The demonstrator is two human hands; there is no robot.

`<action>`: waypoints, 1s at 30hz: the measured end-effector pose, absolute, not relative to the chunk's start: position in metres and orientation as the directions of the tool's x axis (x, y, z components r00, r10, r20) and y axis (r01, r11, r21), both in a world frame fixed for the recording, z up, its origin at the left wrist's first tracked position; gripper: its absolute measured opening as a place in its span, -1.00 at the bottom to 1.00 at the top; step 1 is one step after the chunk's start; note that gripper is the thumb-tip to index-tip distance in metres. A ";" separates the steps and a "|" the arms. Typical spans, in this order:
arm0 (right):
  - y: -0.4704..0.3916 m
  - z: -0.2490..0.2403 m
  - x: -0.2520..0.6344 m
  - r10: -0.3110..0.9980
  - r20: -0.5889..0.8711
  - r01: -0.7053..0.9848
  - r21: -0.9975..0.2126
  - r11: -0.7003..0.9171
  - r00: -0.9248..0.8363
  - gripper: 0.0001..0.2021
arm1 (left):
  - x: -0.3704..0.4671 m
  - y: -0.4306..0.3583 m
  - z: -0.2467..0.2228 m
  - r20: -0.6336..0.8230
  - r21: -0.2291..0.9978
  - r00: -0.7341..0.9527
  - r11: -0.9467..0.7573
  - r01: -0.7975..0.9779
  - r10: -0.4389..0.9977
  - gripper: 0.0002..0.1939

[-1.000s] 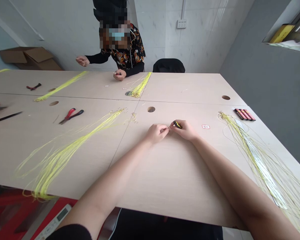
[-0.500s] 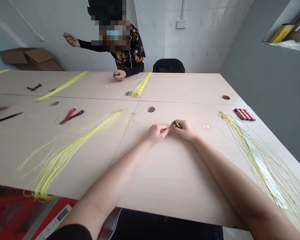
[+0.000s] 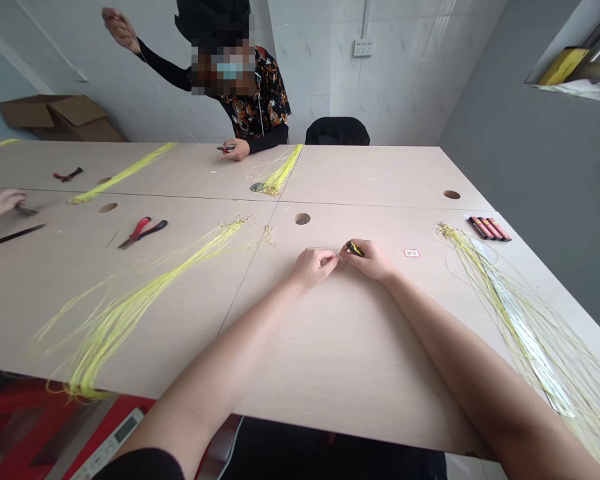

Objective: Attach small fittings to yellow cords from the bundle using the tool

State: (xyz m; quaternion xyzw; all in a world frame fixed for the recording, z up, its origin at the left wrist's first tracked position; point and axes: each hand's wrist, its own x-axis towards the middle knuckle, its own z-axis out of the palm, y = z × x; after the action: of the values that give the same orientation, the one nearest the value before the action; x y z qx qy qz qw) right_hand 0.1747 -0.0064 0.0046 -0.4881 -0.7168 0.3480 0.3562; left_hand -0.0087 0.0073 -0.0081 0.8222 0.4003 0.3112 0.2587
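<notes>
Over the middle of the table, my left hand (image 3: 316, 266) is closed in a pinch, its fingertips almost meeting those of the other hand. Whatever it pinches is too small to make out. My right hand (image 3: 373, 261) is closed around a small black-and-yellow stick-shaped object (image 3: 355, 249), whose end shows above the thumb and forefinger. A tiny light thing seems to lie between the two sets of fingertips. Right of my right hand is a small red-framed label (image 3: 411, 253) on the table.
Bundles of yellow cord lie left (image 3: 153, 287) and right (image 3: 500, 293), the latter beside a clear plastic strip. Several pink-and-black sticks (image 3: 489, 229) sit at the right edge. Red-and-black pliers (image 3: 143, 233) rest left. Across the table a co-worker (image 3: 260, 87) pulls a thread; another person's hand (image 3: 3, 202) shows far left.
My hands have stayed in place. The co-worker opposite has raised one arm higher and to the left. At the far left, another person's hand has come further into view.
</notes>
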 end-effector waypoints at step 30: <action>-0.007 0.006 0.173 0.949 0.179 0.439 -0.853 0.281 -0.259 -0.77 | -0.009 0.007 -0.006 0.336 0.660 0.460 -0.554 0.507 0.822 -0.72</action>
State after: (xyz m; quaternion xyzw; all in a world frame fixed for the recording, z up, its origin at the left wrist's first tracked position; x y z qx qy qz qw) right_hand 0.1735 -0.0074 0.0059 -0.4874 -0.7122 0.3494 0.3648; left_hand -0.0085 0.0068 -0.0065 0.8195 0.4053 0.3249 0.2419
